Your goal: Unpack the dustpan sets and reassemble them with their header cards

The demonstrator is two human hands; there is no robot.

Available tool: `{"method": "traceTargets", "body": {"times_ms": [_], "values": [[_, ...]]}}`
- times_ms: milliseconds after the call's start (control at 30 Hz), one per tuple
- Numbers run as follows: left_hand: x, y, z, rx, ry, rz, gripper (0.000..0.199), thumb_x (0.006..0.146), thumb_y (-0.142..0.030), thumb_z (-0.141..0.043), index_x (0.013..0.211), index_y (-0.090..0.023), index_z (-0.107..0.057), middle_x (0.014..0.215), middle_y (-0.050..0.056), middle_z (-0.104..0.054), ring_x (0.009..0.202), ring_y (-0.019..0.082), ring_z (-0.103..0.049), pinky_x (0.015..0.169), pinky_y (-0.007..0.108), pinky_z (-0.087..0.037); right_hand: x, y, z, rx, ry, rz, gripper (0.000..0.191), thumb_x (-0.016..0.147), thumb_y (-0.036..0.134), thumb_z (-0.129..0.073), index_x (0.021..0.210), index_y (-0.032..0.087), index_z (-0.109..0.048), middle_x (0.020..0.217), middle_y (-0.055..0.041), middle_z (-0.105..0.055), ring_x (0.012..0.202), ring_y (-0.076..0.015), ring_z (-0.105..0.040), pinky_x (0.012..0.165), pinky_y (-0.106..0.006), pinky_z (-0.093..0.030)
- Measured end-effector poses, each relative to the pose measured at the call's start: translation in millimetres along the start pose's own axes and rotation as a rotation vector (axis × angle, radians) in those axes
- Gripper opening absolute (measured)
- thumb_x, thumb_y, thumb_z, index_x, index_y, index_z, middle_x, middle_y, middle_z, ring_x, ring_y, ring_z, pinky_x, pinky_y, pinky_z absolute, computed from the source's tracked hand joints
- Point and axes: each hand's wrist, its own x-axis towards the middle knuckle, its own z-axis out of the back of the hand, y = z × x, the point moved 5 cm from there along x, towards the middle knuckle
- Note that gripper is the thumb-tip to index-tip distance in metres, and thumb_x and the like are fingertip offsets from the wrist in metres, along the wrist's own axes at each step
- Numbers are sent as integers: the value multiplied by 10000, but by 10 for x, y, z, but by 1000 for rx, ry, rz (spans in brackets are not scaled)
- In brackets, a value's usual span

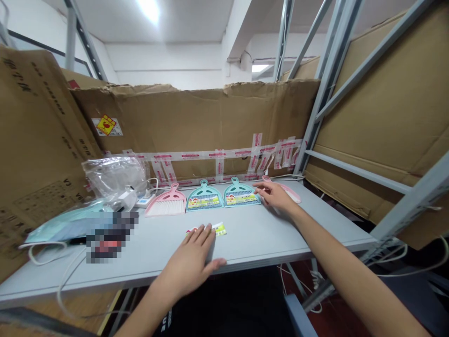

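Four small dustpans with brushes lie in a row near the back of the grey table: a pink one at the left, two teal ones with colourful labels across them, and a pink one at the right, partly hidden. My left hand lies on a yellow-green label near the front edge, thumb spread and fingers extended. Above the right teal dustpan's edge, my right hand has its fingers apart, with nothing visible in them.
Clear plastic bags, white cables and a teal packet lie at the left, beside a pixelated dark object. A large taped carton stands behind the table. Metal shelf posts rise at the right.
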Motion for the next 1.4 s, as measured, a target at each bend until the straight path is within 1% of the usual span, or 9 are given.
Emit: {"method": "traceTargets", "body": {"times_ms": [167, 367, 633, 833, 933, 1000, 1067, 1233, 1400], "values": [[-688, -102, 73, 6, -103, -54, 613, 1146, -366, -614, 1740, -447, -491, 1698, 2, -630, 1569, 296, -618, 1298, 562, -543, -54, 149, -79, -161, -35, 121, 385, 1047, 415, -625, 1274, 184, -833, 1070, -106, -863, 806, -229, -740, 782, -352, -590], [-941, 417, 377, -100, -332, 85, 447, 1118, -235, -582, 1465, -459, -755, 1296, -20, -871, 1174, 263, -856, 1083, 460, -712, -59, 234, -226, -209, 2, 150, 389, 1062, 395, -576, 1255, 191, -846, 964, -84, -851, 696, -223, -711, 761, -367, -573], [-164, 1170, 818, -116, -466, 244, 264, 1067, -433, -648, 1147, -297, -859, 1136, 66, -902, 1000, 318, -874, 948, 446, -712, -82, 280, -259, -220, -47, 228, 320, 1035, 375, -625, 1173, 228, -873, 1119, -112, -878, 975, -290, -776, 964, -445, -606], [745, 1062, 926, -226, -376, 108, 242, 1060, -363, -646, 1114, -282, -867, 1107, 43, -898, 1015, 273, -844, 985, 412, -670, 41, 733, -501, -19, -24, 265, 391, 1062, 471, -663, 1305, 217, -835, 1083, -108, -859, 846, -227, -779, 765, -341, -613], [1002, 952, 745, -148, -361, 2, 243, 1024, -220, -638, 1091, -269, -866, 1155, 68, -886, 1089, 280, -824, 1024, 436, -646, 181, 1018, -831, 170, 241, 235, 591, 1064, 539, -694, 1574, 240, -693, 960, -67, -848, 759, -202, -778, 630, -281, -587], [1051, 931, 581, -97, -358, -23, 241, 998, -168, -665, 1085, -271, -866, 1156, 86, -875, 1120, 288, -810, 1049, 462, -636, 223, 1133, -1101, 291, 454, 213, 741, 1043, 563, -731, 1705, 277, -561, 1015, -56, -858, 733, -196, -794, 578, -268, -586], [1032, 950, 436, -78, -342, -32, 247, 990, -139, -682, 1084, -272, -867, 1134, 95, -868, 1113, 287, -805, 1047, 471, -638, 236, 1169, -1308, 341, 509, 237, 724, 1013, 572, -775, 1664, 297, -619, 1107, -63, -867, 822, -213, -826, 608, -273, -616], [900, 1115, 359, -145, -349, -59, 211, 1006, -171, -717, 1105, -279, -869, 1133, 96, -861, 1139, 286, -791, 1052, 486, -643, 188, 1050, -1482, 185, 213, 336, 353, 1019, 565, -772, 1146, 271, -921, 1103, -75, -897, 921, -246, -827, 718, -303, -627], [835, 1369, 522, -142, -436, 20, 164, 1020, -208, -737, 1022, -288, -880, 1330, 108, -821, 1282, 306, -751, 1161, 564, -604, 124, 924, -1370, 108, 111, 335, 336, 1050, 537, -734, 1146, 275, -923, 1142, -84, -899, 949, -252, -833, 742, -306, -605]]}}
